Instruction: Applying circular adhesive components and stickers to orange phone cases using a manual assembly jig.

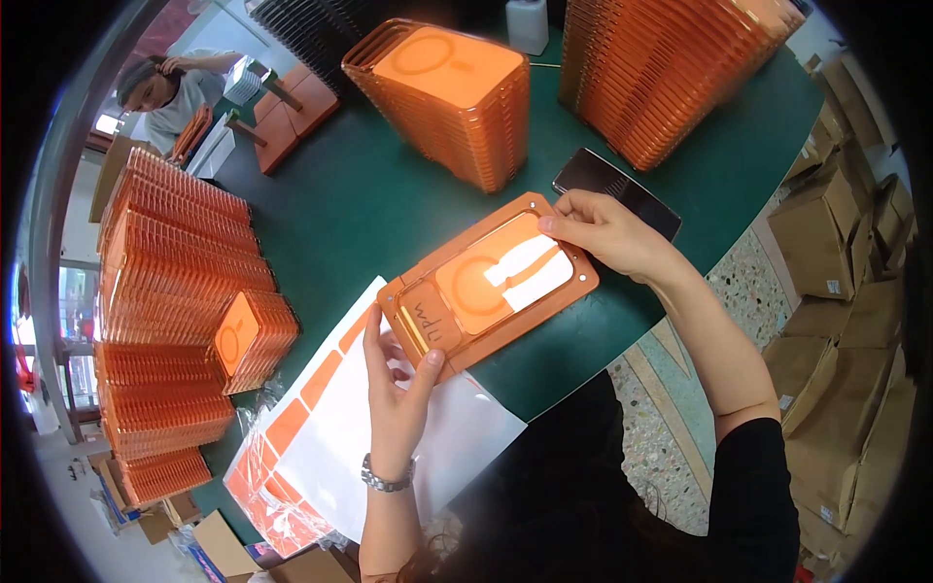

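Note:
An orange phone case (pixel 465 282) with a ring mark lies in the recess of a flat orange jig (pixel 486 335), which is held tilted above the table. White film (pixel 536 282) with a slot down its middle covers the case's right end. My left hand (pixel 397 394) grips the jig's lower left corner, thumb on top and fingers partly hidden beneath. At the jig's upper right corner my right hand (pixel 607 238) is closed, its thumb on the edge of the white film and its other fingers partly hidden.
Stacks of orange phone cases (pixel 165 311) line the left; more orange stacks (pixel 447 117) stand at the back. A black phone (pixel 622 189) lies behind my right hand. White sheets with orange pieces (pixel 355 428) rest under my left forearm. Cardboard boxes (pixel 821 233) fill the right; a person (pixel 180 97) sits far left.

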### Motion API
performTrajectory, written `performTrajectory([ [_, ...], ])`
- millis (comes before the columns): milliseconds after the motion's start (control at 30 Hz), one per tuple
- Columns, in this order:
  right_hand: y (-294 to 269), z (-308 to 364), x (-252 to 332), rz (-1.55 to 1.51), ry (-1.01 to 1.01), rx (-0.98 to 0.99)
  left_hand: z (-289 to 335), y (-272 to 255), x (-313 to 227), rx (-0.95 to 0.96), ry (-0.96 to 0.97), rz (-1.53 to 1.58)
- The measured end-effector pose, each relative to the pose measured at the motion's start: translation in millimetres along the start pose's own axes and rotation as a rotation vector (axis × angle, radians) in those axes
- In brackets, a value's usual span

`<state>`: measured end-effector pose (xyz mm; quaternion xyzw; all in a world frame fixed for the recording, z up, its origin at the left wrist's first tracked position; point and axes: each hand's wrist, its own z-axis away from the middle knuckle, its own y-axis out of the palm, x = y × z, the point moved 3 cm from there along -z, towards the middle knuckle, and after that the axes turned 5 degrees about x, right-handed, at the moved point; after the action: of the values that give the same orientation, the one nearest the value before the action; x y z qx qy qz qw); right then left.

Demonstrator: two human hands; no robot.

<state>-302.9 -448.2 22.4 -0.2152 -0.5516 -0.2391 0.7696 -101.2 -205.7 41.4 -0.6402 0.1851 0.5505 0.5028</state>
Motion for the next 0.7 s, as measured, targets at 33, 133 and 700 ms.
performTrajectory([
  [33, 1, 0, 0, -0.009, 0.015, 0.004, 0, 0, 1, 0.063, -0.084, 0.087],
  [133, -1, 7, 6, 0.055, 0.007, -0.053, -3, 0, -6, 0.131, -0.156, 0.165],
  [700, 10, 37, 70, 1.036, -0.526, 0.082, -32, -16, -32, 0.257, 0.504, -0.520],
])
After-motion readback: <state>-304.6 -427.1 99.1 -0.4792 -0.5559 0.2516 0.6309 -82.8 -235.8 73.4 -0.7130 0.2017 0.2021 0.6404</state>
